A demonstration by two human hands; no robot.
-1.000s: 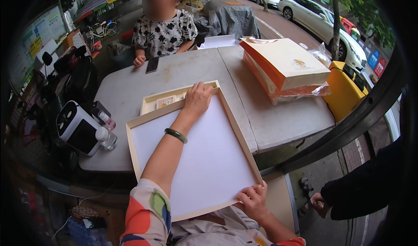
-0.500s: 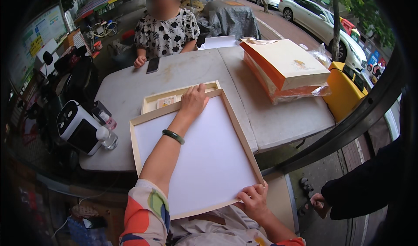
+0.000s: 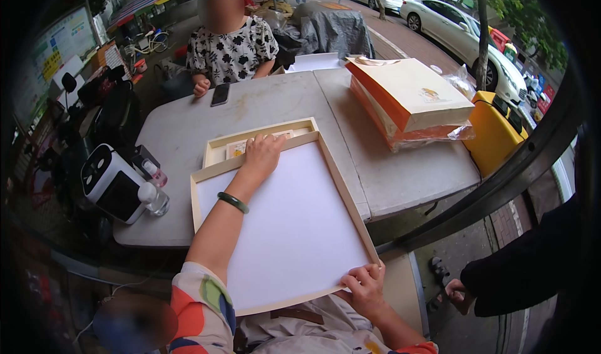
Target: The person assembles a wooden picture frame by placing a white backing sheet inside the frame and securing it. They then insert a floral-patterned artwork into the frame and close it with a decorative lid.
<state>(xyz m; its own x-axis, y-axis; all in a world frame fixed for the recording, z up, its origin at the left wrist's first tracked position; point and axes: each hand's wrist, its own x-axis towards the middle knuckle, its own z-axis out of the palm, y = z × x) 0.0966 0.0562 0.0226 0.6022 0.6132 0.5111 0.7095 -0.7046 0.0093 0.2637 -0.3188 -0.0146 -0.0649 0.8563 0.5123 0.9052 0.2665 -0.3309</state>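
Observation:
A large shallow cream box lid with a white inside rests on the table's near edge and over my lap, its open side up. My left hand, with a dark green bangle on its wrist, reaches across it. The fingers bend over its far rim, with their tips partly hidden. Just beyond them, a small printed packet lies in a second shallow cream box, which the lid partly covers. At the lid's near right corner, my right hand grips the rim, thumb and fingers closed on it.
On the grey folding table stand a white device, small bottles, a phone and cream-and-orange paper bags. A person in a floral top sits opposite. A yellow case stands right of the table.
My left hand has slid leftward along the lid's far rim, uncovering more of its right part. The lid has shifted slightly. My right hand stays at its corner. The person opposite leans a little left.

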